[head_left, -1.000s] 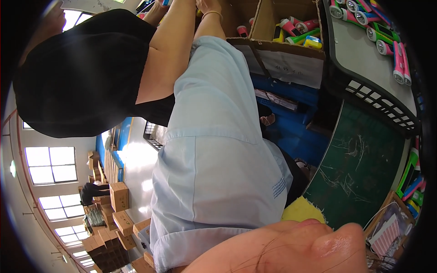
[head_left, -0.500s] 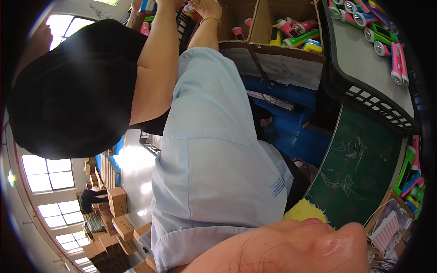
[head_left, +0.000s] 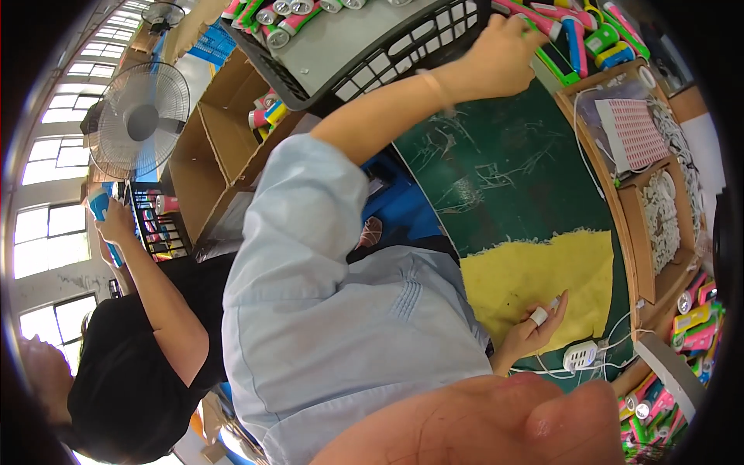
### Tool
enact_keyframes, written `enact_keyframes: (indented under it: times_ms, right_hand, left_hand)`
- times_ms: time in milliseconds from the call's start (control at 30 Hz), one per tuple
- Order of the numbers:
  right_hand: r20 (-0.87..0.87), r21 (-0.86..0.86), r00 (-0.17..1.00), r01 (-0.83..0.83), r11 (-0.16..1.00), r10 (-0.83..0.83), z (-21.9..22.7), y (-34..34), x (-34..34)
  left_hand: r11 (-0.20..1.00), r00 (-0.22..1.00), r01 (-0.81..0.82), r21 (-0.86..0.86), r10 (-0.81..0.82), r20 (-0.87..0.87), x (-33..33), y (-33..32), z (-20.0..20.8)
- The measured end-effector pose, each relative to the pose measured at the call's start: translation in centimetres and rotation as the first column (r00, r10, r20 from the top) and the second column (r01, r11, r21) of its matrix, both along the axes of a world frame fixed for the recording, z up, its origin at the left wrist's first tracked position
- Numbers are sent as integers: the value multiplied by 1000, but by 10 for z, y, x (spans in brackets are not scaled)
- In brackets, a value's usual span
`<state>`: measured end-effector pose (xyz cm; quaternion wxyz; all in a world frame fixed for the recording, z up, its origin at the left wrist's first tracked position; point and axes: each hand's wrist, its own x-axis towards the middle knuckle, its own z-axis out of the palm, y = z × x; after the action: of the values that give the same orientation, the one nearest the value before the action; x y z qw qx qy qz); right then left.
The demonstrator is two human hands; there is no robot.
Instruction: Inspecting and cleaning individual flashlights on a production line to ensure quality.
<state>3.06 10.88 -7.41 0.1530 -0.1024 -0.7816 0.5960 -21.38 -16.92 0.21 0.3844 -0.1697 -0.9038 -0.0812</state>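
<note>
My left arm stretches up across the table, and my left hand [head_left: 500,58] bends its fingers round a pink-and-green flashlight [head_left: 554,66] in the pile; the hand hides part of the grip. Other pink, green, blue and yellow flashlights lie around it. Lower right, my right hand [head_left: 535,329] is over a yellow cloth [head_left: 558,263], its fingers apart. White wrappings show around its fingers, and I make out nothing else in it. A black crate [head_left: 403,50] with flashlights stands beside my left forearm.
Under the cloth is a green tabletop [head_left: 496,167]. To the right are a wooden tray [head_left: 573,124], a cardboard box [head_left: 647,240] of white parts and a white power strip [head_left: 580,355]. On the left, a co-worker's hand [head_left: 116,225] holds a blue flashlight, near a divided carton [head_left: 209,147] and a fan [head_left: 139,116].
The view has swung right. My left hand has come from near the divided carton to the flashlight pile beyond the black crate. My right hand has come into view above the cloth.
</note>
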Motion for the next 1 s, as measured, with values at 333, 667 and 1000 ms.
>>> enact_keyframes:
  times_ms: [333, 667, 1000]
  right_hand:
    - [-52, 89, 978, -197, 976, 202, -10, 26, 7]
    - [-30, -941, 741, -248, 232, 671, 31, 35, -30]
    - [-40, -35, 998, -39, 999, 37, 48, 31, 22]
  left_hand:
    - [898, 988, 135, -419, -154, -12, -122, 6, -38]
    - [605, 619, 774, -185, -785, 20, 126, 132, -27]
    - [99, 236, 198, 975, -970, 50, 177, 146, -29]
